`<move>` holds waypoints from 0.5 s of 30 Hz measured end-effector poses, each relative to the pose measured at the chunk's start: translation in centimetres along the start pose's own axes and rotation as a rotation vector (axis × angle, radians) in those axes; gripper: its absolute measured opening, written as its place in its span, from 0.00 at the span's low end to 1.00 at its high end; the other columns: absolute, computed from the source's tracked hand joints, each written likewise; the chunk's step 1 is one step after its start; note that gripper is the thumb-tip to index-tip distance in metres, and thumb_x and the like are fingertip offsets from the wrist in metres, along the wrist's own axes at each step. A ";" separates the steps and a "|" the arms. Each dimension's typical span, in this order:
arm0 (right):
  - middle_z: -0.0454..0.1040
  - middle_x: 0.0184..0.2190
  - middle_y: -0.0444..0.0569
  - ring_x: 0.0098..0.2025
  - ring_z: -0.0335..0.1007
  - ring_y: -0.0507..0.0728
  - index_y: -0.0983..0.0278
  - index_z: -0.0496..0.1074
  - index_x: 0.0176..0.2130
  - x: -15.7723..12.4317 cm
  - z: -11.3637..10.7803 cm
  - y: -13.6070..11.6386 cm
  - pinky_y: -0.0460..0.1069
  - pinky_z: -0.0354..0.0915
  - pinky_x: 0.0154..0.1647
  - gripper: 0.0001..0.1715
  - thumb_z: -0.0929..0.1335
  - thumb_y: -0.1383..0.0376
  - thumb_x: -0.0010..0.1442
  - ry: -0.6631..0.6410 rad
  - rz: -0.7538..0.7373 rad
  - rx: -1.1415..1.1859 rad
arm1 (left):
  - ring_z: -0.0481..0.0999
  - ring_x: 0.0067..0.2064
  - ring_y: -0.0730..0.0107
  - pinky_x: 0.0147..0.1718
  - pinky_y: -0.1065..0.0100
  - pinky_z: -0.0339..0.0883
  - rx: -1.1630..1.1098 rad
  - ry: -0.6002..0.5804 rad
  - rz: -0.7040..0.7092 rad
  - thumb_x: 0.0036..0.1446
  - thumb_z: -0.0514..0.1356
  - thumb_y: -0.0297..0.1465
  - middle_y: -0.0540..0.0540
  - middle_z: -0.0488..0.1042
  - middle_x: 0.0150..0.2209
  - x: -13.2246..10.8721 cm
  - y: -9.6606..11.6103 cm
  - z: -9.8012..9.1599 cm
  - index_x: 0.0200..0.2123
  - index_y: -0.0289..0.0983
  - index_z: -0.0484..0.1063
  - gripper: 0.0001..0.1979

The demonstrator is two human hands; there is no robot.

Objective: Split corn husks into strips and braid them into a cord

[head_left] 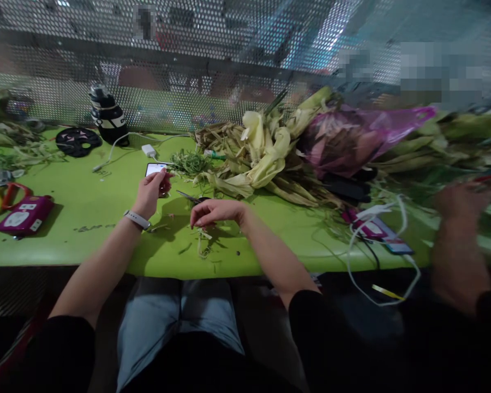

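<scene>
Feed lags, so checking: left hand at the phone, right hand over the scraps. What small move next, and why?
Probably move the left hand from the phone to the scraps: the right hand hovers there alone, and the scissors lie untouched just beyond it.

One left hand (149,191), one right hand (213,213), one co-worker's hand (462,202). Two phones (155,168) (382,232), one bottle (106,115), one pink bag (352,136), one black disc (77,141), one magenta box (24,215).

We identify a shared craft workshop: perforated metal screen (167,103) behind the green table (85,229), leaf heap (262,158) and trimmings (202,240) on it.
</scene>
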State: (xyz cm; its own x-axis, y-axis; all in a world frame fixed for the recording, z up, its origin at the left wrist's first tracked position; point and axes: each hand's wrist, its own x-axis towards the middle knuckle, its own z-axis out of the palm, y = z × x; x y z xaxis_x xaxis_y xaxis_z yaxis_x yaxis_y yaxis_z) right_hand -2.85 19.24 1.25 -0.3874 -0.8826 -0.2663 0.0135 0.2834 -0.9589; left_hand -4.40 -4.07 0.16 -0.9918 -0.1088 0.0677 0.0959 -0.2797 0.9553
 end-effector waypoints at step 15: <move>0.80 0.45 0.50 0.43 0.78 0.54 0.63 0.72 0.47 6.4 -4.8 -2.7 0.51 0.73 0.47 0.15 0.70 0.64 0.58 0.980 -0.260 0.284 | 0.68 0.23 0.81 0.26 0.76 0.65 -0.105 0.165 0.037 0.60 0.65 0.36 0.50 0.70 0.22 0.7 0.4 -0.8 0.28 0.34 0.80 0.12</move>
State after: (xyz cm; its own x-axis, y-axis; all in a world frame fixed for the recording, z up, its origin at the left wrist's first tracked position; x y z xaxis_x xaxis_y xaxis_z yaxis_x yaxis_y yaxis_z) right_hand -9.77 14.62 2.61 -0.9838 -0.1778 0.0245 -0.0101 -0.0815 -0.9966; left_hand -4.98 -4.99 0.40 -0.9608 -0.2733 0.0463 0.1493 -0.3691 0.9173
